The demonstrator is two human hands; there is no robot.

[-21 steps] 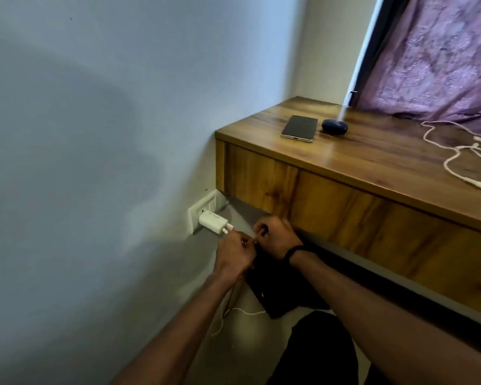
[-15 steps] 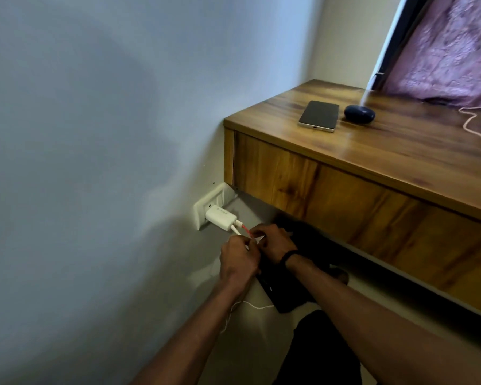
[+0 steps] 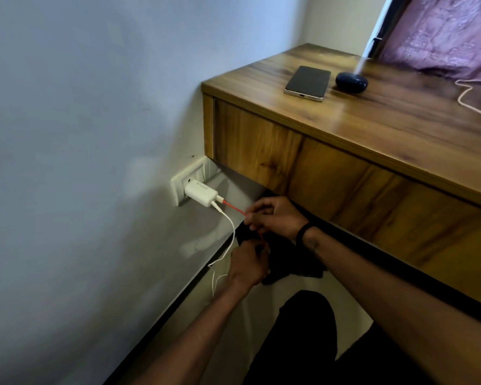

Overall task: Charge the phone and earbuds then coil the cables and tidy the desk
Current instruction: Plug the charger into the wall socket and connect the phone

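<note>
white charger (image 3: pixel 201 193) sits plugged into the wall socket (image 3: pixel 184 181), below the desk's left corner. two leads are in it: a red cable (image 3: pixel 233 207) and a white cable (image 3: pixel 228 223). right hand (image 3: pixel 275 216) is under the desk edge, fingers curled, pinching the red cable a short way out from the charger. left hand (image 3: pixel 249 263) is just below it, fingers curled; the red cable runs down into it, so it looks to be holding that line too, but the grip itself is hidden behind the knuckles. white cable drops past the left hand toward the floor in loose loops. black wristband (image 3: pixel 303 233) on the right wrist. on the desk (image 3: pixel 386 126): phone (image 3: pixel 308 83) lying face up near the left corner, dark earbuds case (image 3: pixel 351 82) just beside it on its right, not touching. another white cord (image 3: pixel 472 98) lies loose at the desk's far right.
</note>
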